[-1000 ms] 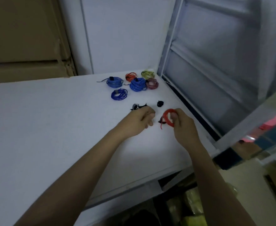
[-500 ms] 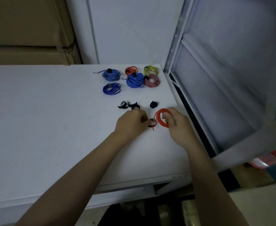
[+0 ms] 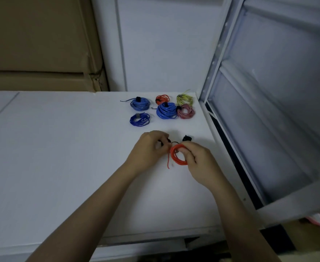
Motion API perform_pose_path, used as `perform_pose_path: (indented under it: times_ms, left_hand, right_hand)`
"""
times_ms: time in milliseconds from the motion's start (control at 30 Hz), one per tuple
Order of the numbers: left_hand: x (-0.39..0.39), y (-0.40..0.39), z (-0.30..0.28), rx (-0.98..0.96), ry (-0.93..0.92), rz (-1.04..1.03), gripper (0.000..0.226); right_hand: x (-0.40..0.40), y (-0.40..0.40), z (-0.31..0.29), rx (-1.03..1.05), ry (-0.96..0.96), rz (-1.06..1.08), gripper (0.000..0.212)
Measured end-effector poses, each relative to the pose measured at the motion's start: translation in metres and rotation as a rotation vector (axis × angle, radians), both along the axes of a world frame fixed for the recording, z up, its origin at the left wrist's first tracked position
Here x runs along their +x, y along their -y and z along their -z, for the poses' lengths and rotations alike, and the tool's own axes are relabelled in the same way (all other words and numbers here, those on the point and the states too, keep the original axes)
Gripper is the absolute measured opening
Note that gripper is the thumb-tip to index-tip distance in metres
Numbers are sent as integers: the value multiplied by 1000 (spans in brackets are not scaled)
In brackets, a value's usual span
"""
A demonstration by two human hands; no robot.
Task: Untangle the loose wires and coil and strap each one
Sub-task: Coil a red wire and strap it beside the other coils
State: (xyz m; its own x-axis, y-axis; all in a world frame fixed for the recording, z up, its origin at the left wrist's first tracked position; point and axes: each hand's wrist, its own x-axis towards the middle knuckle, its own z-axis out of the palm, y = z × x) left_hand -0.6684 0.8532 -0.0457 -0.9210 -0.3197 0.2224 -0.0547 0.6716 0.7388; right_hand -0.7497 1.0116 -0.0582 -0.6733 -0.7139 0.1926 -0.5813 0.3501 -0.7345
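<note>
A: What are the fingers doing?

B: The right hand (image 3: 200, 163) has its fingers curled round the red coil (image 3: 178, 156), gripping its right side. The left hand (image 3: 147, 148) has its fingertips bunched in a narrow pinch at the coil's upper left edge, on a small black strap (image 3: 171, 142), though the strap is mostly hidden by the fingers.

A: And the coil itself?

B: Between the two hands, just above the white table (image 3: 61, 157). A loose red end hangs from its left side.

A: What lies around the red coil?

B: Just behind it, a spare black strap (image 3: 187, 138) lies on the table. Farther behind it sit the strapped bundles: a dark blue coil (image 3: 139, 120), a light blue coil with a trailing end (image 3: 140, 104), a big blue coil (image 3: 166, 111), a pink coil (image 3: 186, 111) touching that one, a small red coil (image 3: 162, 99) and a yellow-green coil (image 3: 184, 99)

A: And to the coil's right?

B: A white metal frame (image 3: 221, 140) runs along the table's edge
</note>
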Motion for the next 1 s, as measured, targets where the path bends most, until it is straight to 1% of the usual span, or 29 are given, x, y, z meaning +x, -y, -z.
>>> perform_pose_path:
  times_ms: [67,133,200,233,333,533,667,767,867,1000]
  left_hand:
    - [2,5,-4,208,59,42,9]
    - [5,10,-7,357,50,87,6]
    - [9,13,-9,472,28,80,8]
    - [12,14,-10,483,24,61,11]
    - [19,19,-11,407,18,37,18]
    - [25,24,-15,249,64,22,25]
    - [28,25,-19,254,121,65,22]
    - [31,27,-21,249,145,51,19]
    - [35,28,-21,204,86,27,17]
    - [38,30,-20,243,41,22,18]
  right_hand:
    - [-2,4,-2,-1,-7,-7,22]
    - [-3,8,-5,7,-40,-23,21]
    - [-3,11,-6,39,-75,-50,20]
    - [-2,14,-6,49,-85,-61,19]
    - [1,19,-7,74,-141,-61,19]
    - [4,26,-9,82,-154,-67,21]
    - [6,29,-12,68,-195,-73,23]
    - [8,32,-11,78,-163,-97,22]
    - [10,34,-9,67,-91,-121,22]
    - [12,34,-7,79,-40,-160,23]
